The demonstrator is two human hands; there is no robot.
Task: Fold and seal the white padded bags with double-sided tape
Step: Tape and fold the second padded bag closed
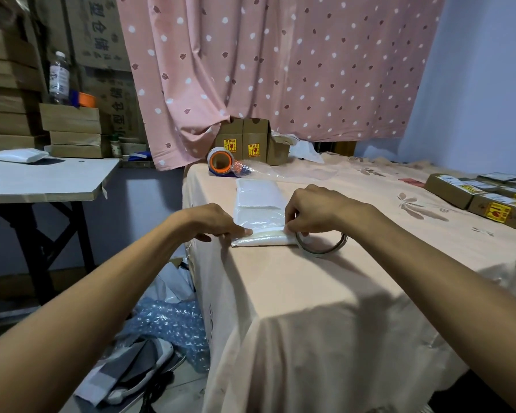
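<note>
Tablecloth (310, 293) | L fingers (241, 231) press bag (258, 201) | R fingers (291, 224) pinch tape strip (268, 232), roll (320, 254) part-hidden

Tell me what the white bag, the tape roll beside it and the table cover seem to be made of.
White padded bag: glossy plastic film over bubble padding, judging by its sheen and pebbled texture. Tape roll: thin ring, probably paper-backed adhesive; too blurred to confirm. Table cover: matte woven cloth, given its soft draped folds and printed leaves.

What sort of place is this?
Probably a home parcel-packing room, not a factory: stacked flat brown cardboard boxes, small brown cartons with yellow fragile stickers, and a white padded bag being sealed on a peach cloth-covered table.
</note>
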